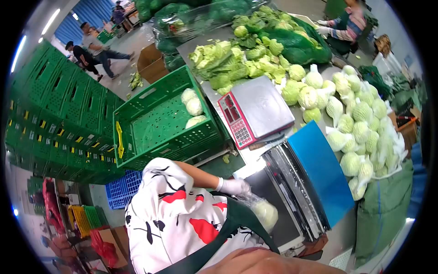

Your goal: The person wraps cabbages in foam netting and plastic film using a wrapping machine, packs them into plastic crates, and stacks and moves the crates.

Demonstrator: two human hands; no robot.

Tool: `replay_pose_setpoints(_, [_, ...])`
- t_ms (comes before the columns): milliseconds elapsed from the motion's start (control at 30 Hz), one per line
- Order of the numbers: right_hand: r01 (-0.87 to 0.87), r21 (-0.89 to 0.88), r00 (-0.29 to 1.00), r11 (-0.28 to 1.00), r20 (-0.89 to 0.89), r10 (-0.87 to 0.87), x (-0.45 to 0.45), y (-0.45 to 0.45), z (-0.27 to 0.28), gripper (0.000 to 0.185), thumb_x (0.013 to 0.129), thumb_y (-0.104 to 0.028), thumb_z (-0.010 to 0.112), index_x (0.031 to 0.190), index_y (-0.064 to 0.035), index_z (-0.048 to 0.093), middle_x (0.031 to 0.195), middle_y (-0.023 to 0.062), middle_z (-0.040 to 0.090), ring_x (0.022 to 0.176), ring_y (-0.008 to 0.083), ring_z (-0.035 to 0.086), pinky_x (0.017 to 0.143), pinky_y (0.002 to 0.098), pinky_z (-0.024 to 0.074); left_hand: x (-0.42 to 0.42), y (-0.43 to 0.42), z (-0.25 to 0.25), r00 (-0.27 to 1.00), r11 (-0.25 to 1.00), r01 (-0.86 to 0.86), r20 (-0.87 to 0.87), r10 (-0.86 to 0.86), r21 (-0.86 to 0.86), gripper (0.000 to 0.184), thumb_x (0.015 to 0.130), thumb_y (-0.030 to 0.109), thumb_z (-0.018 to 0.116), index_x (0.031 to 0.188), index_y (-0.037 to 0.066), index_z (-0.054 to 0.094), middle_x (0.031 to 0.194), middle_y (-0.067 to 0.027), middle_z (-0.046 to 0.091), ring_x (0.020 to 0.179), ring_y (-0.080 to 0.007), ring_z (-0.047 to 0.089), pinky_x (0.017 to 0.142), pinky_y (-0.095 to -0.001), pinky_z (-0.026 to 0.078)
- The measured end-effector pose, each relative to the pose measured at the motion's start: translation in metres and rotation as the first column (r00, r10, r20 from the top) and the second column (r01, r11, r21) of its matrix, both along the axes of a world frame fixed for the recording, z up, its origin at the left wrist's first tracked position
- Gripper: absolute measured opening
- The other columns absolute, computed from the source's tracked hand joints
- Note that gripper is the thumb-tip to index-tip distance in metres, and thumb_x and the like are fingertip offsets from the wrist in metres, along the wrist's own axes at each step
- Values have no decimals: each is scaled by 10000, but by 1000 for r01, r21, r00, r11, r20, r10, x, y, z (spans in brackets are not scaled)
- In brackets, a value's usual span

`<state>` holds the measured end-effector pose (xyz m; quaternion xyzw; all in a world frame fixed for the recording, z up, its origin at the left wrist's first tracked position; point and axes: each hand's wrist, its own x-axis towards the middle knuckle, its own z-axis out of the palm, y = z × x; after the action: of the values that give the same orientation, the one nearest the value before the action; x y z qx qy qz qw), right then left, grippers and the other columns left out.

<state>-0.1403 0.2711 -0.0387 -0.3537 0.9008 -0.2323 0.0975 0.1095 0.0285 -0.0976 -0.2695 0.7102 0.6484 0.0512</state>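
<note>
My left hand (235, 187), in a white glove, is closed on the gathered top of a clear plastic bag. Inside the bag is a pale cabbage (265, 214), which hangs at the near edge of a black-topped machine (269, 201) with a raised blue lid (319, 169). No part of my right hand shows; only a bare arm (264, 262) crosses the bottom of the view. Beyond the machine sits a red and silver scale (264, 107). To its left, a green crate (155, 123) holds three cabbages (194, 106) at its right side.
Netted cabbages (362, 123) are piled on the right, with loose leaves (219, 64) behind the scale. Stacked green crates (59, 100) stand at left. A person (349, 27) sits at the far right; other people (93, 45) are at the far left. A green sack (383, 210) is at right.
</note>
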Motion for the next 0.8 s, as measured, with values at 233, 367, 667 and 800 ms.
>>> replay_pose_setpoints(233, [68,-160,992,985,116,-49,-12,-53,-5,163,977,-138,500,1041,9,528,1026,131,513,888,267,498,805,364,427,-18,47,-122,881,878,438,-103,-462,-190,282,876,291,647,924,15,675,789,-172,681,752,-327,656,677,-457,512])
replay_pose_setpoints(367, [101,-290,967,952,255,-25,-6,-88,-2,207,974,-142,507,1106,17,512,1111,142,497,972,275,486,860,371,418,-36,34,-48,807,706,386,-154,-570,-593,257,854,258,623,889,4,616,763,-224,656,739,-431,641,636,-515,499])
replay_pose_setpoints(667, [256,-485,717,836,676,172,43,-181,9,345,967,-151,524,1254,35,475,1302,165,460,1162,293,460,983,386,397,-99,-24,127,713,872,-284,-520,470,399,329,974,153,585,1288,55,583,734,45,543,604,-24,416,541,-211,360])
replay_pose_setpoints(800, [316,-472,592,823,776,218,66,-212,9,413,965,-154,532,1320,43,459,1387,176,443,1247,300,449,1038,393,388,-81,-43,98,668,921,-353,-645,371,165,508,971,260,634,1385,3,493,867,-11,590,784,-90,540,736,-248,470])
